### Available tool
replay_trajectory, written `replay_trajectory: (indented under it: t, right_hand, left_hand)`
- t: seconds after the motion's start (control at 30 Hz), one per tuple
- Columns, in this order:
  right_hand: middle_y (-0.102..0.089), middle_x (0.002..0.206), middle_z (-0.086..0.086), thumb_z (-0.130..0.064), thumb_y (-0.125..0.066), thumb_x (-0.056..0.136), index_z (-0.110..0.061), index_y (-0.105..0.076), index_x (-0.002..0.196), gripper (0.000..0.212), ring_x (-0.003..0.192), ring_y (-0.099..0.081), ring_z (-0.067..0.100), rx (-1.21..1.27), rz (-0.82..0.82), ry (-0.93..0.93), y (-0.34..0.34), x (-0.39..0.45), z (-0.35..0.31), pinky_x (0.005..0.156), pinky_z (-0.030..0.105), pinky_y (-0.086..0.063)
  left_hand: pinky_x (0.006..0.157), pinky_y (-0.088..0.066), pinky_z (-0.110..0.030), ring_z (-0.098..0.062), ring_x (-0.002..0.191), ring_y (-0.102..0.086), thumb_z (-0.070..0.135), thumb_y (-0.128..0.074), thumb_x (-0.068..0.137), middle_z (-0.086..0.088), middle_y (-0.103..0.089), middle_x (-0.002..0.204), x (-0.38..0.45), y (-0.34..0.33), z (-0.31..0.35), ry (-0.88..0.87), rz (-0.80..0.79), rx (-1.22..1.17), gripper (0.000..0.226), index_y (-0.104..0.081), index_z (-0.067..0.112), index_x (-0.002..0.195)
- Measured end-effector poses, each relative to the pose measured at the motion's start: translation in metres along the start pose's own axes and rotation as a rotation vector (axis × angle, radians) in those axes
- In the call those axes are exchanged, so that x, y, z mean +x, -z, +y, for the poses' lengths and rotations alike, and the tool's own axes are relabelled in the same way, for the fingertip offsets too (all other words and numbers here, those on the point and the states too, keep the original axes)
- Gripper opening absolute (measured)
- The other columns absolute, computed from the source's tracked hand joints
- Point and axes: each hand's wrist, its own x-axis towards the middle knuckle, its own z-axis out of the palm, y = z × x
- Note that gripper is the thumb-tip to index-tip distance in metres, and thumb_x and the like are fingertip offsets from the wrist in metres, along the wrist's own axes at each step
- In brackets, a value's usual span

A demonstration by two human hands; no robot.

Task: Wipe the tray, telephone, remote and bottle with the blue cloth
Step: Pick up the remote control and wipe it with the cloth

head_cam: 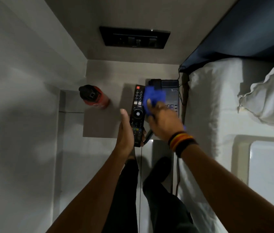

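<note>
My left hand (125, 132) holds a long black remote (137, 113) upright above the grey bedside table (102, 121). My right hand (163, 121) grips the blue cloth (153, 96) and presses it against the remote's right edge. Behind the cloth sits the dark telephone (170, 91) at the table's right side, partly hidden by my right hand. A red bottle (95, 97) with a black cap stands at the table's left rear corner. A white tray (267, 167) lies on the bed at the right.
A white bed (205, 106) with a pillow (267, 101) borders the table on the right, under a dark blue headboard (243, 34). A black switch panel (134, 37) is on the wall behind. White walls close the left side. My legs stand below.
</note>
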Motion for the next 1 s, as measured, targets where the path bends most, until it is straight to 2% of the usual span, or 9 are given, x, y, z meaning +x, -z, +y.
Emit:
replay_trajectory:
  t: [0.1,0.17,0.3,0.43,0.57,0.83,0.87,0.93,1.0]
  right_hand:
    - [-0.058,0.111,0.003,-0.032,-0.041,0.096,-0.023,-0.05,0.135,0.041,0.085,-0.063,0.019,-0.037,-0.3,0.163,-0.053,-0.065,-0.011,0.076,0.035,-0.054]
    - [-0.056,0.126,0.002,-0.031,-0.04,0.094,-0.028,-0.054,0.136,0.045,0.101,-0.063,0.022,0.057,-0.381,0.15,-0.077,-0.114,-0.013,0.089,0.039,-0.052]
    - [-0.063,0.105,0.003,-0.025,-0.045,0.089,-0.025,-0.069,0.114,0.034,0.091,-0.064,0.025,0.36,-0.044,-0.332,-0.059,-0.121,0.007,0.087,0.043,-0.053]
    - [-0.058,0.105,0.016,-0.029,-0.048,0.088,-0.014,-0.064,0.125,0.043,0.093,-0.063,0.036,0.34,0.246,-0.252,0.005,-0.044,0.021,0.081,0.045,-0.053]
    - [-0.05,0.121,0.016,-0.026,-0.047,0.094,-0.018,-0.048,0.143,0.05,0.097,-0.058,0.029,0.077,0.208,-0.017,0.022,0.016,0.004,0.085,0.035,-0.047]
    - [-0.052,0.12,0.004,-0.04,-0.024,0.091,-0.02,-0.046,0.136,0.055,0.077,-0.062,0.022,0.047,-0.128,0.065,-0.048,-0.073,-0.033,0.071,0.039,-0.057]
    - [-0.053,0.117,0.001,-0.038,-0.027,0.093,-0.02,-0.052,0.13,0.048,0.08,-0.061,0.019,0.109,-0.192,0.061,-0.051,-0.085,-0.037,0.075,0.037,-0.056]
    - [-0.055,0.109,-0.006,-0.031,-0.036,0.097,-0.02,-0.063,0.119,0.037,0.084,-0.057,0.011,0.199,-0.331,0.067,-0.061,-0.11,-0.038,0.081,0.028,-0.049]
    - [-0.054,0.101,-0.011,-0.026,-0.041,0.094,-0.022,-0.069,0.114,0.035,0.084,-0.053,0.005,0.307,-0.341,-0.034,-0.056,-0.123,-0.03,0.082,0.026,-0.046]
  left_hand:
    - [0.084,-0.066,-0.054,-0.044,0.099,-0.077,0.103,-0.014,0.079,-0.029,-0.077,0.111,0.007,0.0,0.023,-0.018,-0.011,0.007,0.124,-0.07,0.005,0.13]
    - [0.057,-0.061,-0.037,-0.03,0.059,-0.072,0.092,-0.015,0.09,-0.015,-0.074,0.071,0.011,-0.019,0.054,-0.081,-0.055,0.099,0.101,-0.076,0.011,0.093]
    - [0.049,-0.054,-0.03,-0.021,0.045,-0.062,0.082,-0.004,0.099,-0.005,-0.065,0.056,0.026,-0.036,0.079,-0.023,-0.078,0.099,0.095,-0.068,0.014,0.081]
    - [0.041,-0.049,-0.024,-0.018,0.043,-0.06,0.079,0.002,0.101,-0.006,-0.064,0.058,0.026,-0.007,0.046,0.069,-0.088,0.0,0.101,-0.068,0.006,0.091]
    - [0.048,-0.053,-0.028,-0.024,0.05,-0.065,0.082,0.006,0.098,-0.015,-0.068,0.066,0.021,-0.013,0.033,0.058,-0.109,0.034,0.114,-0.073,-0.001,0.099]
    - [0.116,-0.053,-0.043,-0.023,0.117,-0.073,0.08,-0.001,0.1,-0.009,-0.078,0.119,0.019,-0.013,0.022,0.12,-0.051,-0.013,0.101,-0.07,0.013,0.13]
    - [0.111,-0.057,-0.047,-0.028,0.116,-0.074,0.088,-0.004,0.094,-0.015,-0.077,0.12,0.02,-0.011,0.021,0.141,-0.047,-0.03,0.109,-0.07,0.009,0.13]
    - [0.07,-0.066,-0.037,-0.029,0.076,-0.074,0.093,-0.001,0.089,-0.019,-0.073,0.092,0.021,-0.011,0.037,0.132,-0.086,-0.077,0.115,-0.072,0.004,0.108]
    - [0.046,-0.051,-0.026,-0.022,0.049,-0.059,0.086,0.005,0.094,-0.013,-0.061,0.067,0.033,-0.02,0.061,0.091,-0.14,-0.101,0.106,-0.067,0.008,0.09]
